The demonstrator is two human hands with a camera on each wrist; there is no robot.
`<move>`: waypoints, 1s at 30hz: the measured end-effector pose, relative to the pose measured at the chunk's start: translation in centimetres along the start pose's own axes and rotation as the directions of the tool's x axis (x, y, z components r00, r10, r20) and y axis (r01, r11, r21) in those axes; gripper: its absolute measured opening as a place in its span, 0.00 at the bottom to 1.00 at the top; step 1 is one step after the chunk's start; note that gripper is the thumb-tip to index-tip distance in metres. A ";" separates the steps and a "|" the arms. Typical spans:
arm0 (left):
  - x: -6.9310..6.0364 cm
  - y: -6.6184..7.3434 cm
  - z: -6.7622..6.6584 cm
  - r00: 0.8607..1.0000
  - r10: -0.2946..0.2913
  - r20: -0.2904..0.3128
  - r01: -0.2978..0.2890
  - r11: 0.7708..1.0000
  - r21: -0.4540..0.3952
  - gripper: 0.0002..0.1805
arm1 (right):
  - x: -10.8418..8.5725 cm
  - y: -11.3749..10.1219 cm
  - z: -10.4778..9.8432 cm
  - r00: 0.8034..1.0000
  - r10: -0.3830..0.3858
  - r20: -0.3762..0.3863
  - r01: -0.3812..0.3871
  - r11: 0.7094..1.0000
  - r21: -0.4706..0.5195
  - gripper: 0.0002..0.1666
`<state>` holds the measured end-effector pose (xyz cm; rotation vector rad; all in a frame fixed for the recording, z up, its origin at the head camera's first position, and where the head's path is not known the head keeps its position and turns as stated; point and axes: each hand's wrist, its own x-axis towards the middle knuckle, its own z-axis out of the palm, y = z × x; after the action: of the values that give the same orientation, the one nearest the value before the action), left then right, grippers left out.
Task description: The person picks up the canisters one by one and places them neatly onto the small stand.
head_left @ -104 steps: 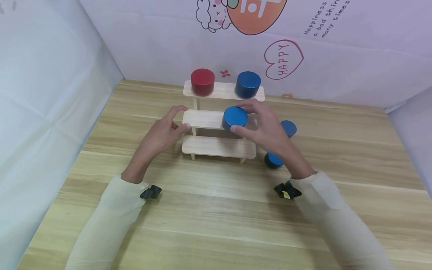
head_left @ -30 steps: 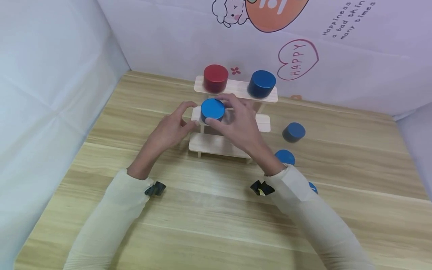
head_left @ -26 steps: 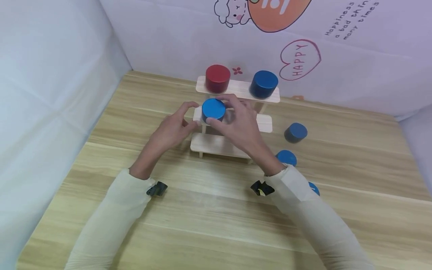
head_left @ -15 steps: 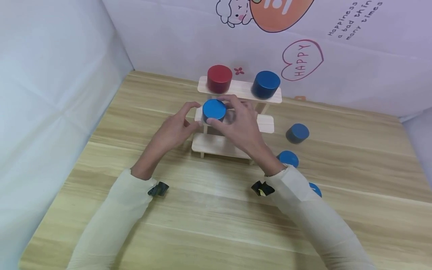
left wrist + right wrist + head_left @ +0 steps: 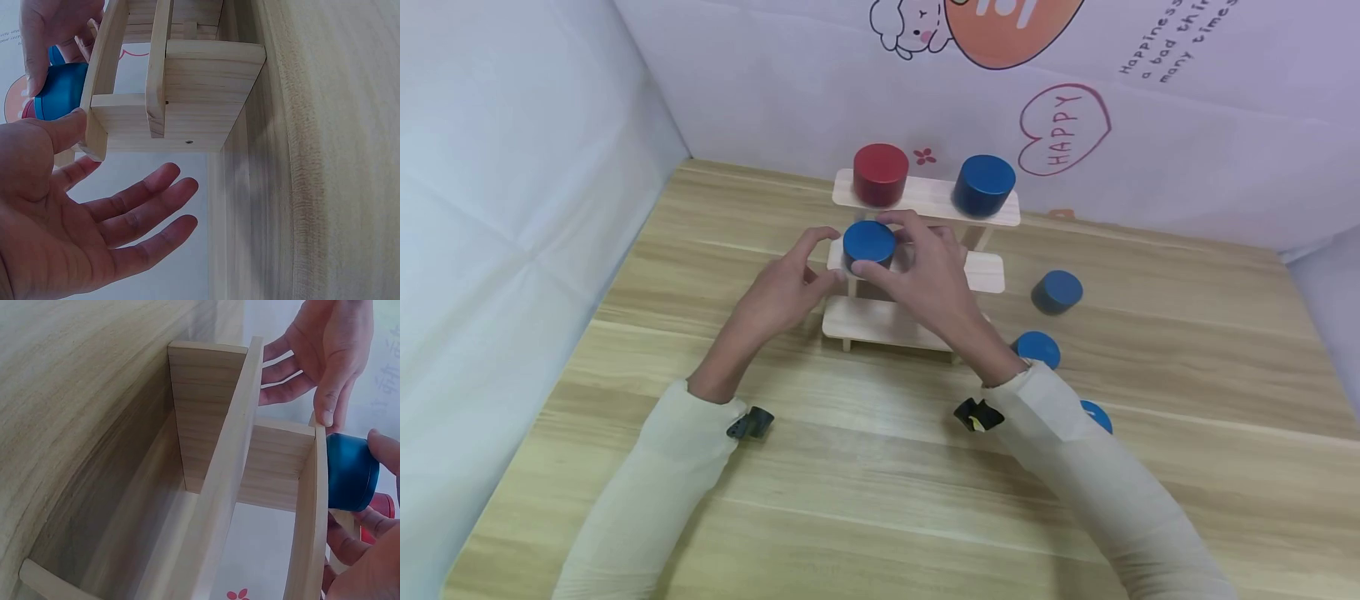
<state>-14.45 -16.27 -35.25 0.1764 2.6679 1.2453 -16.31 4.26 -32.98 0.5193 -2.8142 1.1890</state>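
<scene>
A three-tier wooden shelf [image 5: 887, 323] stands on the table by the back wall. On the left end of its middle tier sits a small round blue tin [image 5: 869, 242]. My right hand [image 5: 928, 279] holds that tin between thumb and fingers; the right wrist view shows its thumb against the tin [image 5: 351, 472]. With thumb and index finger, my left hand [image 5: 775, 292] pinches the left end of the middle tier, while its other fingers spread loosely below in the left wrist view. A red tin [image 5: 881, 177] and another blue tin [image 5: 984, 187] occupy the top tier.
To the right of the shelf, a blue tin [image 5: 1057, 292] stands on the wooden table [image 5: 865, 483]. A second blue tin [image 5: 1037, 349] and a third [image 5: 1097, 415] are partly covered by the right arm. White printed cloth [image 5: 775, 92] rises behind.
Since the oldest frame, my right hand has brought the blue tin leftward along the middle tier, from its right end to its left. My left hand stays at the shelf's end; the head view shifted slightly.
</scene>
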 end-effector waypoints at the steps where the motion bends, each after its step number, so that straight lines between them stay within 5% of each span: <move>1: 0.0 0.0 0.0 1.000 -0.004 0.003 0.004 1.000 -0.002 0.31 | 0.0 0.0 0.0 1.000 -0.002 -0.001 0.002 1.000 -0.002 0.38; 30: 0.1 0.1 -0.1 1.000 0.000 -0.003 0.000 0.999 0.035 0.31 | -0.7 0.3 -0.6 1.000 -0.010 -0.028 0.008 0.998 -0.070 0.43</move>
<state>-14.57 -16.27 -35.16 0.1796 2.6933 1.1999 -15.85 5.05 -32.90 0.5055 -2.8149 1.0833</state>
